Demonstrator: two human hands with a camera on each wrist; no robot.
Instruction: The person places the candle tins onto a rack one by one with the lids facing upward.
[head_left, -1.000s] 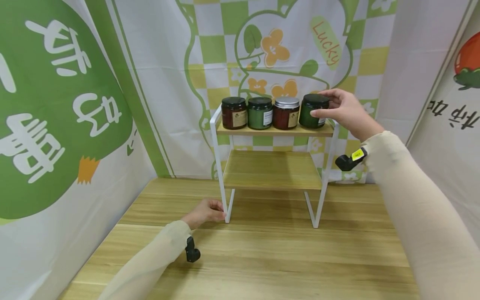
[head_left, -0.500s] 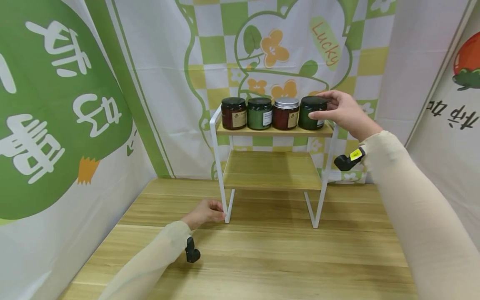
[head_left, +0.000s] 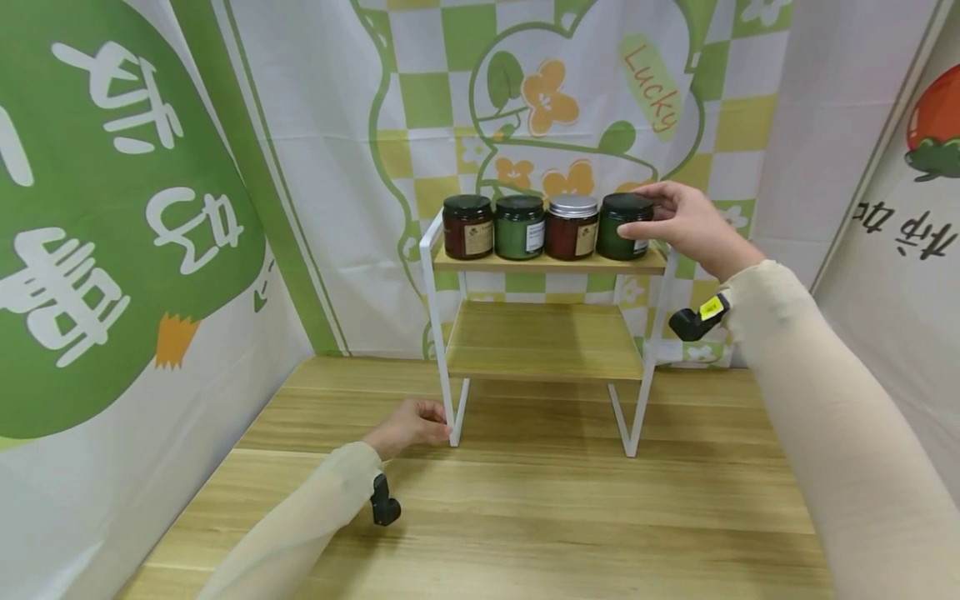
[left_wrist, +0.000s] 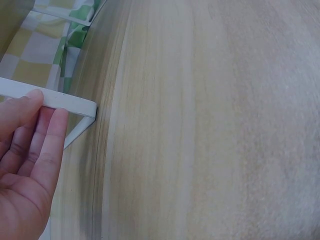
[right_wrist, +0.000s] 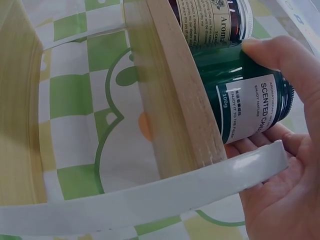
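Observation:
A green scented candle jar (head_left: 621, 242) with a black lid stands at the right end of the top board of a white-framed two-tier shelf (head_left: 551, 265). My right hand (head_left: 693, 229) grips it from the right, thumb in front and fingers behind. Its white label (right_wrist: 247, 107) shows in the right wrist view. To its left, in a row, are a dark red jar (head_left: 572, 233) with a silver lid, a green jar (head_left: 519, 237) and another dark red jar (head_left: 468, 237), both black-lidded. My left hand (head_left: 408, 427) pinches the shelf's front left leg (left_wrist: 70, 102) near its foot.
The shelf's lower board (head_left: 547, 337) bears nothing. Beneath stands the wooden table (head_left: 510, 517), and a printed cloth (head_left: 420, 108) hangs close behind the shelf. More printed cloth walls (head_left: 135, 275) rise at the left and right.
My right hand has shifted the green candle jar slightly left, closer to the silver-lidded jar; over the last half second it barely moves. My left hand stays on the shelf leg.

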